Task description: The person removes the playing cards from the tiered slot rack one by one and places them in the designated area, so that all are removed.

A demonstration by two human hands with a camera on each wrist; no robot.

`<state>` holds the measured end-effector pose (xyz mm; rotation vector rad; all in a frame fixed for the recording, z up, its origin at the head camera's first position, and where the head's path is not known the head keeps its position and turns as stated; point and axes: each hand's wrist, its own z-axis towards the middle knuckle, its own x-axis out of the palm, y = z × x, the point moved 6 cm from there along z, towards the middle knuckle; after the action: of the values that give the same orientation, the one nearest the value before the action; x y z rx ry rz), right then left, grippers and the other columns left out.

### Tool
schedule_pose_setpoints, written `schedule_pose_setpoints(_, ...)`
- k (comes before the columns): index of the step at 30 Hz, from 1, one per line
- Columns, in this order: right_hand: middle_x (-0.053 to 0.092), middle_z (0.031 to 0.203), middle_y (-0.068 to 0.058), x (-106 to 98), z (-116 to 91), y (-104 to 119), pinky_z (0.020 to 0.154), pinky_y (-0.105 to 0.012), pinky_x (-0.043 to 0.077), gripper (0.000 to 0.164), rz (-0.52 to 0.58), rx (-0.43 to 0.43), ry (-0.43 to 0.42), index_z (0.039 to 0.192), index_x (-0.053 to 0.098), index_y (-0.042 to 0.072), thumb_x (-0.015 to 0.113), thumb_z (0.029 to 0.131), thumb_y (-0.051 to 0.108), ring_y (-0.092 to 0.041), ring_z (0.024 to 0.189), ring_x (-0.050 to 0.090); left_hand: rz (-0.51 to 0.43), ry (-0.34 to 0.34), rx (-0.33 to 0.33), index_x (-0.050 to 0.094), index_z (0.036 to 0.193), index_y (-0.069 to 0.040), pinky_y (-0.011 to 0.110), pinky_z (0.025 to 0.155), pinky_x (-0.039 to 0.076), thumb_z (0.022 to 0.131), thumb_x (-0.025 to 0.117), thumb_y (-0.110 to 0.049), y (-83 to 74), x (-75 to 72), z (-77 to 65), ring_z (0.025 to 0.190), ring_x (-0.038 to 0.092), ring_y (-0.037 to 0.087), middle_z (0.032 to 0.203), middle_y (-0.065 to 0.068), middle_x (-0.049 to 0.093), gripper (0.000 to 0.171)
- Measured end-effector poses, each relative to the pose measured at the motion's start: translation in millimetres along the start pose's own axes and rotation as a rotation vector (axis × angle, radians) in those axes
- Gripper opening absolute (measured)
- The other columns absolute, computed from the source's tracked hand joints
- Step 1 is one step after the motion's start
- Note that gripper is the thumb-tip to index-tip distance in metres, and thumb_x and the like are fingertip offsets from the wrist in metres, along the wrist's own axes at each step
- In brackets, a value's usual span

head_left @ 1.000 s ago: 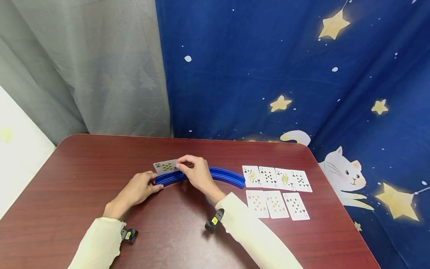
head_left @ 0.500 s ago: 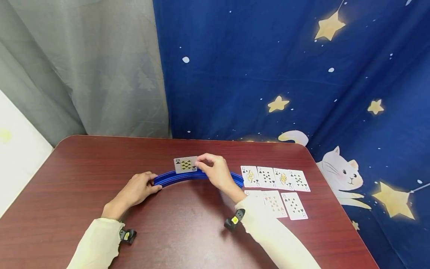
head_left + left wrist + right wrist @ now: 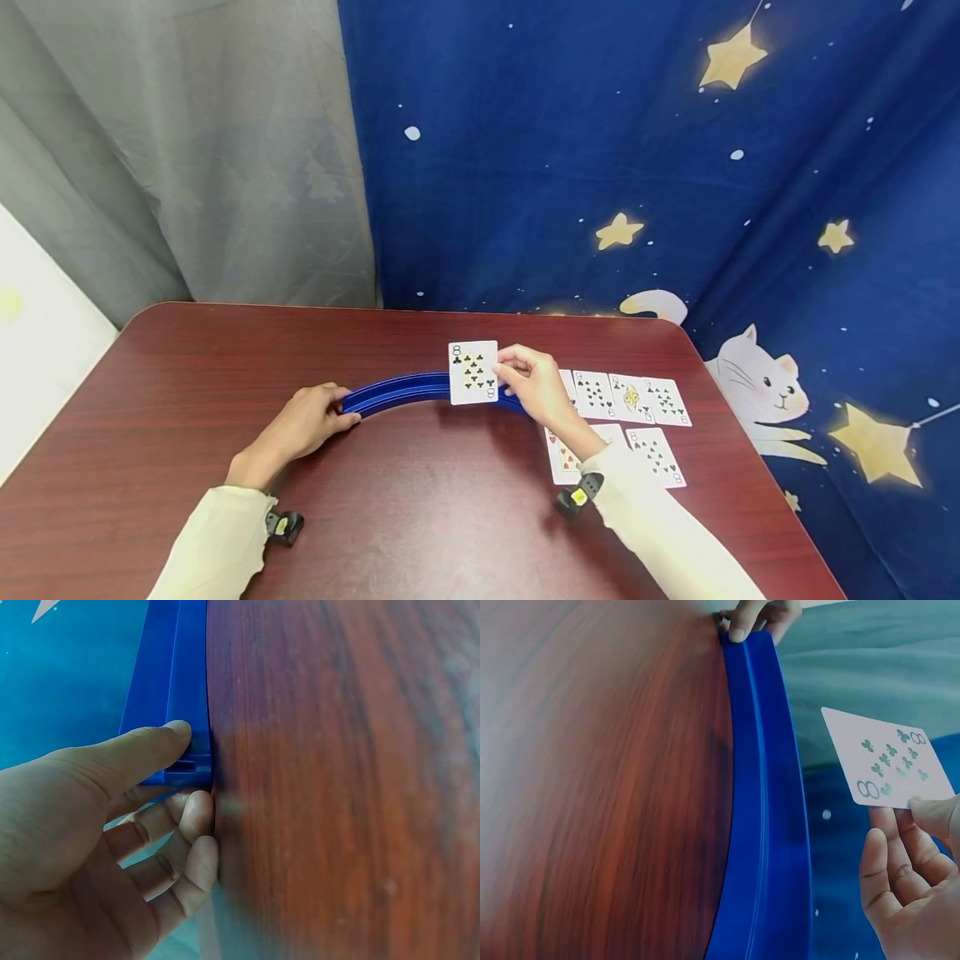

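Observation:
A curved blue playing-card holder [image 3: 397, 390] lies on the table. My left hand [image 3: 303, 425] pinches its left end; in the left wrist view the thumb [image 3: 169, 735] lies on top and the fingers are bent at the end face. My right hand [image 3: 540, 387] pinches an eight of clubs [image 3: 473, 372] by its right edge, between thumb and fingers. The card's face is toward the head camera, and it overlaps the holder's right half there. In the right wrist view the eight of clubs [image 3: 889, 761] is off to the side of the bare holder groove [image 3: 763, 787].
To the right, a row of playing cards [image 3: 592, 394] lies face up, partly behind my right hand. Below it more cards lie, among them an eight of spades [image 3: 656, 457], with my right sleeve [image 3: 660, 517] over some. Curtains [image 3: 480, 167] hang behind the dark red table [image 3: 420, 500].
My right hand has lifted the eight of clubs from the holder's left part and carried it right, turning it face-on to the head camera. My left hand has stayed on the holder's end.

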<state>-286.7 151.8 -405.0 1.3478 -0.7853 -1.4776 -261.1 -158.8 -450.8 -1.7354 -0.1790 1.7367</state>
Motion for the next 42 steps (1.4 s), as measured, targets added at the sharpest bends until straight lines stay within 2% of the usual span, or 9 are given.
schedule_pose_setpoints(3,0.070,0.084,-0.025,-12,-4,-7,0.061,-0.043,0.057,0.011,-0.023,0.038,-0.013,0.100,0.067,-0.007,0.067,0.090,-0.002,-0.035,0.072,0.068,0.002,-0.005,0.005,0.067,0.087,-0.010,0.027,0.061,0.037,0.088,0.074,-0.016,-0.1,-0.3,-0.1,0.067,0.046,0.011,0.076,-0.003,0.052,0.010)
schedule_pose_setpoints(11,0.072,0.085,-0.018,-50,-19,-25,0.060,-0.042,0.057,0.011,-0.096,0.080,-0.043,0.101,0.069,-0.002,0.067,0.091,0.001,-0.024,0.065,0.065,0.000,-0.003,0.001,0.066,0.086,-0.010,0.027,0.061,0.036,0.088,0.074,-0.016,0.0,-0.3,0.2,0.066,0.046,0.011,0.075,-0.003,0.052,0.010)
schedule_pose_setpoints(18,0.072,0.090,-0.019,-84,-34,-40,0.054,-0.028,0.053,0.015,-0.161,0.163,-0.094,0.106,0.068,-0.004,0.066,0.092,0.002,-0.010,0.057,0.059,0.001,0.003,-0.001,0.067,0.087,-0.010,0.027,0.061,0.037,0.088,0.074,-0.016,0.5,0.2,0.5,0.067,0.046,0.011,0.075,-0.003,0.052,0.010)
schedule_pose_setpoints(29,0.071,0.096,-0.022,-130,-53,-60,0.052,-0.030,0.052,0.020,-0.260,0.215,-0.152,0.112,0.066,-0.006,0.064,0.094,0.002,-0.009,0.059,0.058,0.001,0.010,-0.011,0.069,0.094,-0.006,0.028,0.062,0.038,0.088,0.074,-0.017,0.8,0.5,0.9,0.069,0.048,0.013,0.079,-0.001,0.055,0.014)
schedule_pose_setpoints(34,0.070,0.095,-0.023,-147,-62,-70,0.049,-0.027,0.049,0.022,-0.266,0.249,-0.169,0.115,0.064,-0.007,0.062,0.094,0.002,-0.012,0.050,0.054,0.001,0.008,-0.007,0.069,0.094,-0.006,0.027,0.062,0.038,0.088,0.074,-0.017,0.2,0.3,0.9,0.069,0.048,0.012,0.079,-0.001,0.054,0.013)
schedule_pose_setpoints(42,0.070,0.096,-0.020,-169,-76,-80,0.047,-0.024,0.046,0.024,-0.378,0.279,-0.189,0.117,0.065,-0.005,0.061,0.095,0.004,-0.016,0.049,0.055,-0.003,0.010,-0.002,0.069,0.093,-0.006,0.027,0.062,0.038,0.088,0.074,-0.016,-1.2,-0.3,0.2,0.068,0.048,0.012,0.078,-0.001,0.054,0.012)
